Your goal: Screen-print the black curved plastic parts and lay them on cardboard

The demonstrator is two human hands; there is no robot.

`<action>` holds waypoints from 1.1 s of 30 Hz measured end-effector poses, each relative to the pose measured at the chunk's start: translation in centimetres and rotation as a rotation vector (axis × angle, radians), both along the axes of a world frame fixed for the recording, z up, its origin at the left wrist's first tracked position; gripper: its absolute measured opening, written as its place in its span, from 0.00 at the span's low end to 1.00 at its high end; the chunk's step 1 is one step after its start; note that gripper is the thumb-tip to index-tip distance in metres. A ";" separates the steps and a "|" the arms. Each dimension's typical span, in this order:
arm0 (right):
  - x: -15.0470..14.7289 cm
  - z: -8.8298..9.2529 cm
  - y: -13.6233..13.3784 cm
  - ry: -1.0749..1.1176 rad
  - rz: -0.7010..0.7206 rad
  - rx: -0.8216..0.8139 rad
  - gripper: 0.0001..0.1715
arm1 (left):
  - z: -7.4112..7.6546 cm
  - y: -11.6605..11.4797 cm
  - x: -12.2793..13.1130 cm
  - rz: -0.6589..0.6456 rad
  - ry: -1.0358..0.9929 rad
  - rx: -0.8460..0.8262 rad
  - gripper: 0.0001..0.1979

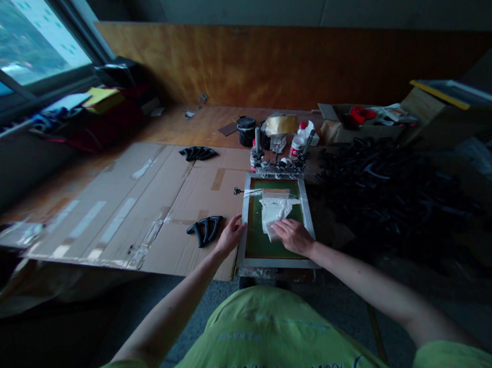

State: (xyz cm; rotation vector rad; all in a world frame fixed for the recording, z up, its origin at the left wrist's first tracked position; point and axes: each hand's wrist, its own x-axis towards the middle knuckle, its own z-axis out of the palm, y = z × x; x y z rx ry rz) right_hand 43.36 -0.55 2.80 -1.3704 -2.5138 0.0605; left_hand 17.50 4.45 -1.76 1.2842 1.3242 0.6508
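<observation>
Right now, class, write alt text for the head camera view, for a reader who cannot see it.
A person's right hand rests on white material on a green screen in a metal frame, while the left hand touches the frame's left edge. Black curved parts lie on cardboard to the left, and bottles stand behind the frame.

Daylight enters only from the window (21, 48) at upper left, leaving the room dim and bluish, the lower corners in deep shadow, edges bowed by wide-angle distortion, and fine detail soft and noisy throughout.
</observation>
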 end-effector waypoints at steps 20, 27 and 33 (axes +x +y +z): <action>10.1 0.5 5.9 0.340 -0.725 -0.180 0.22 | 17.0 6.4 3.4 0.137 -0.452 0.338 0.31; 0.7 -3.9 1.6 0.035 -0.583 -0.189 0.12 | 12.8 2.6 5.4 0.157 -0.427 0.082 0.34; -5.0 -3.0 -0.8 0.255 -0.292 -0.073 0.10 | 5.1 -5.5 5.6 0.000 -0.451 -0.495 0.27</action>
